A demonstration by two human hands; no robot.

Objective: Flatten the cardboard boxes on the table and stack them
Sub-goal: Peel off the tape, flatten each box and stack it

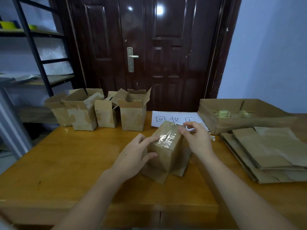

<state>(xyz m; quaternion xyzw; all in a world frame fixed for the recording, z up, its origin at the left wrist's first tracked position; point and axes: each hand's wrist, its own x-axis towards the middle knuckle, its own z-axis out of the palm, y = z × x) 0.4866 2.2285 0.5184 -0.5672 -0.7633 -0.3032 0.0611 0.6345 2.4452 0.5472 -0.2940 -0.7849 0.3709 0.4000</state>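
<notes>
while the left hand (135,155) grips the taped box (166,146) (long axis running away), the right hand (196,138) pinches its far tape end.

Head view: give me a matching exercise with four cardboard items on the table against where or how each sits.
Items:
1. taped box
2. open boxes
3. flattened stack
4. shallow tray

States:
A. upright in a row, far left
B. lying flat, right edge
C. held between both hands, centre
D. far right, holding crumpled tape

Pairs: 1-C, 2-A, 3-B, 4-D
</notes>
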